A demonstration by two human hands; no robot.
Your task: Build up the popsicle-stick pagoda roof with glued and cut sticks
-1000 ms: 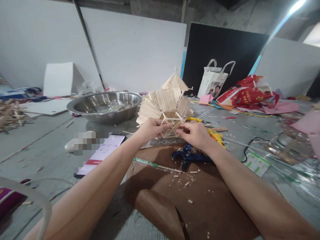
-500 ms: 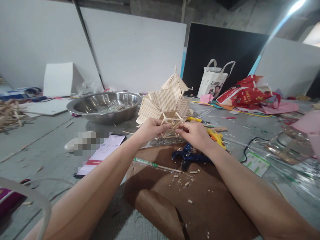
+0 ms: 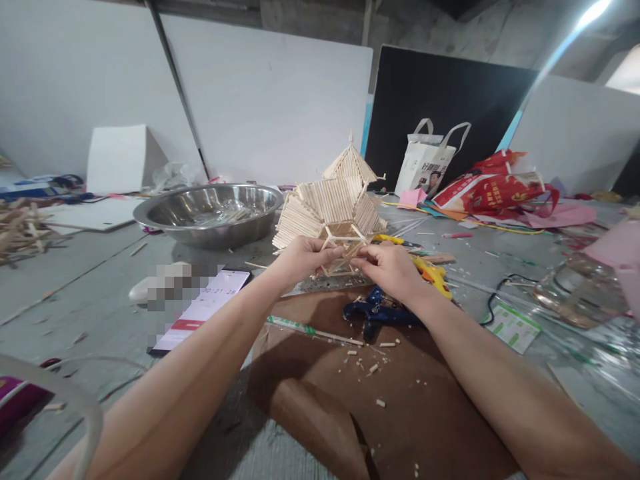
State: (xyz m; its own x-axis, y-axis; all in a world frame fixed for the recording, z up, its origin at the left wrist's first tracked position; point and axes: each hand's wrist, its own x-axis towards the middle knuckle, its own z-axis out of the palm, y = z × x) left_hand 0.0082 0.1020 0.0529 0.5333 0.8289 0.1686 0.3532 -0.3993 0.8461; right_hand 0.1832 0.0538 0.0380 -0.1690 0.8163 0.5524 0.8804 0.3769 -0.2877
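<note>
Between my hands is a small open frame of thin wooden sticks [image 3: 345,238], its top bars showing above my fingers. My left hand [image 3: 306,259] is closed on its left side, thumb and fingers pinching. My right hand [image 3: 386,264] pinches its right side; the fingertips partly hide the lower sticks. Just behind stands a model building part with stick-covered roof panels [image 3: 330,200], and beyond it a pointed stick roof [image 3: 350,160] with a small finial. Under my right wrist lies a dark blue glue gun-like tool [image 3: 375,310], and a yellow tool [image 3: 434,275] is beside it.
Brown paper [image 3: 400,413] with stick offcuts lies in front. A steel basin [image 3: 210,233] and a phone [image 3: 200,313] are on the left. To the right are a clear jar [image 3: 580,290], a green-white card [image 3: 515,328] and a red bag [image 3: 493,187]. A white cable [image 3: 95,413] crosses the lower left.
</note>
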